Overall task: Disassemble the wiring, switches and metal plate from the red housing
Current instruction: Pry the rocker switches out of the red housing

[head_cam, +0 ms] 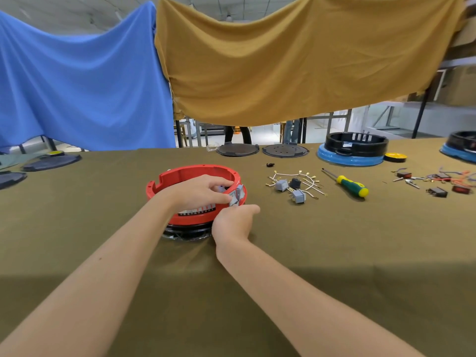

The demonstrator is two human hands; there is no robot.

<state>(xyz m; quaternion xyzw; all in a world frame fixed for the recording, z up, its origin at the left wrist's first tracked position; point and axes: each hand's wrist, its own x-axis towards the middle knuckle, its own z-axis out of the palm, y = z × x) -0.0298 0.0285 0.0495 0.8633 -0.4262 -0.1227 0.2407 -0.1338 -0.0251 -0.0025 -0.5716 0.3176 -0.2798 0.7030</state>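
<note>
At table centre, the round red plastic housing [180, 176] sat on a black base over the olive-green cloth-covered table [309, 253]. Left hand [198, 193] reached across the rim, its fingers curled around the grey rocker switches [237, 194] at the housing's 3 o'clock wall. Right hand [233, 222] was at 5 o'clock of the housing, fingers curled against the switch area; what they grasped could not be determined. Loose grey switches with white wiring [296, 185] lay at 3 o'clock, beside a green-and-yellow-handled screwdriver [347, 183].
</note>
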